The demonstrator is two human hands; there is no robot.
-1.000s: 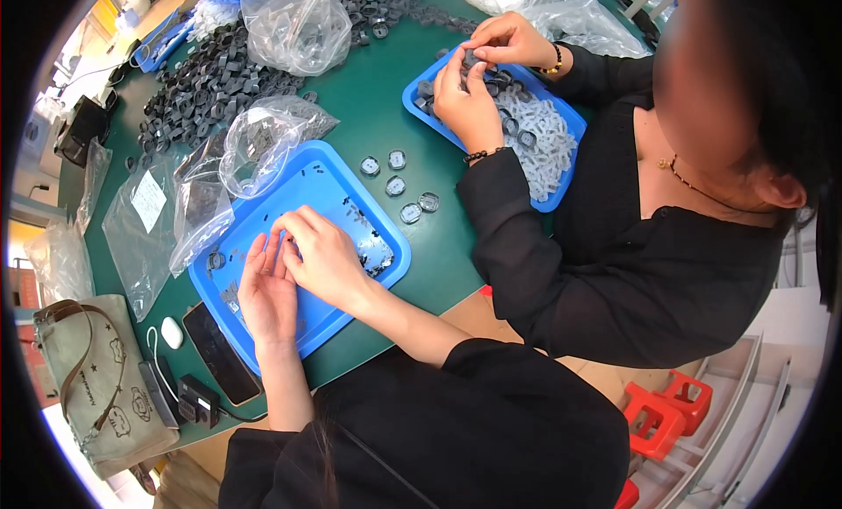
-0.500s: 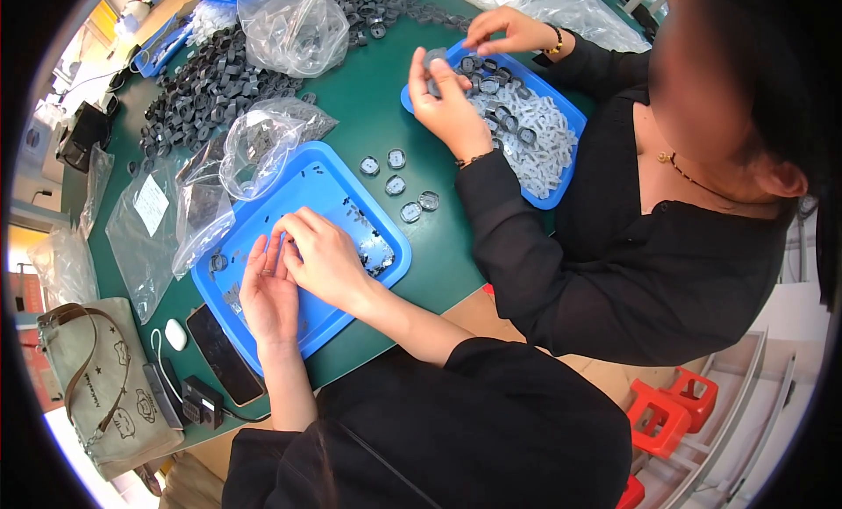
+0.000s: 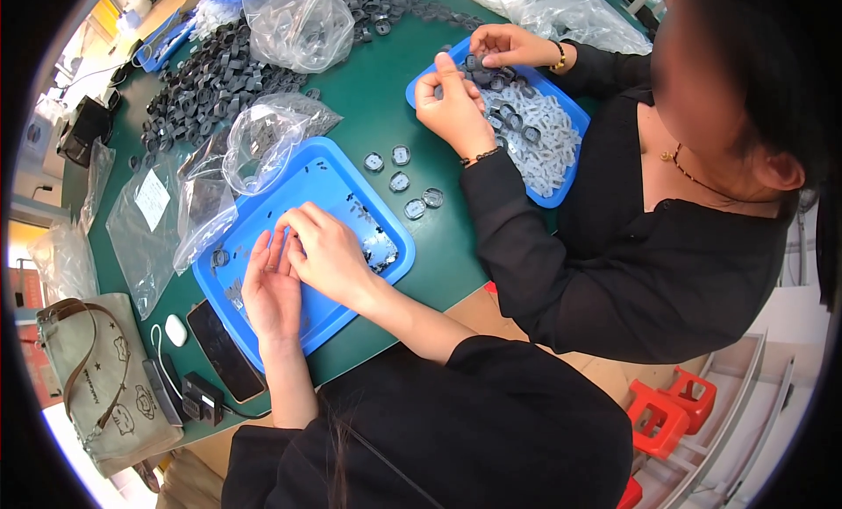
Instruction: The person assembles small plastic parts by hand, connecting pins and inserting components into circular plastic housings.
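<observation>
Both of the person's hands stay where they were over the blue tray: the left hand lies flat with fingers extended, the right hand is curled, its pinch unclear. Small pale parts lie scattered just beside it. Farther off, the co-worker's hands have shifted over a second blue tray.

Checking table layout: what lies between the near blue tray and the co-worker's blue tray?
Head view: five small round grey parts lie loose on the green table between the near blue tray and the co-worker's tray.
</observation>
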